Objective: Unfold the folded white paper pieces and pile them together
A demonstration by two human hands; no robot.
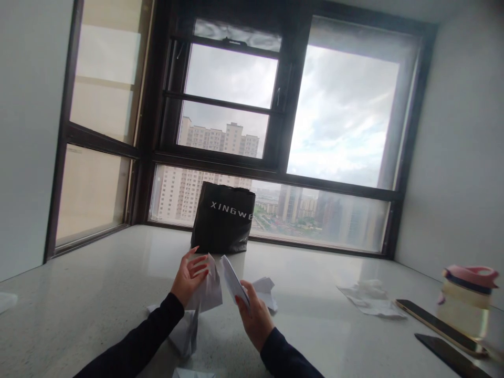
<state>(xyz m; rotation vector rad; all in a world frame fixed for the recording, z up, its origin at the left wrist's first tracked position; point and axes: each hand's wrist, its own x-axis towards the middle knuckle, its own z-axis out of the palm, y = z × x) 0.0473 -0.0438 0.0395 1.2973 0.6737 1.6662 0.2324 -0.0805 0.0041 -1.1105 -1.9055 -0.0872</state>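
Outside, apartment towers (232, 137) rise under cloud beyond a dark window frame (289, 105); inside, a glossy, speckled pale ledge (114, 299) runs up to the glass between light walls. A black bag (224, 226) lettered "XINGWE" stands upright near the panes. To the right lie a crumpled white tissue (370, 294), a gold-edged smartphone (437, 321) and a dark flat slab (447, 350), with a pink-lidded bottle (463, 304) just beside the phone.

Both forearms reach forward in dark sleeves. The right hand (254, 317), tilted inward, is closed on a folded white paper (235, 282), thumb against fingers. The left hand (191, 274) has its fingers spread and curled at a creased white sheet (210, 290); whether it pinches that sheet I cannot tell. More folded papers (183, 336) lie below the left hand.
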